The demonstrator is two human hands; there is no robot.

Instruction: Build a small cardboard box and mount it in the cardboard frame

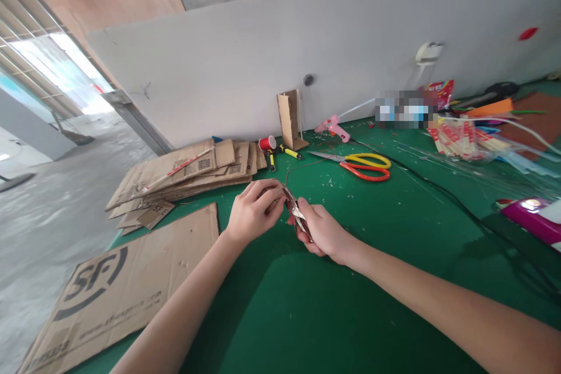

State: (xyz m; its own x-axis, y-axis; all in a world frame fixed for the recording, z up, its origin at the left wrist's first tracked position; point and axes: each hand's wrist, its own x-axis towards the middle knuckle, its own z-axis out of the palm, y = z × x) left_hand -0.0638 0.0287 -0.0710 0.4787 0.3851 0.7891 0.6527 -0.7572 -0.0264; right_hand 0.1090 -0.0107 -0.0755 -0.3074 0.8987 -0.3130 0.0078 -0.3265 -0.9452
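Note:
In the middle of the view my right hand is wrapped round a shiny metal hand tool that looks like pliers. Its jaws point up and left, toward my left hand. The fingers of that hand are pinched together on a small brown piece, perhaps cardboard, mostly hidden by them. A thin reddish-brown wire rises from between the hands and curves right over the green tabletop. Beyond them lie scissors with one yellow and one orange handle.
Stacked cardboard and a large printed sheet lie left. Behind are a red spool, yellow-and-black tools, an upright cardboard piece and a pink glue gun. A black cable crosses the green table on the right.

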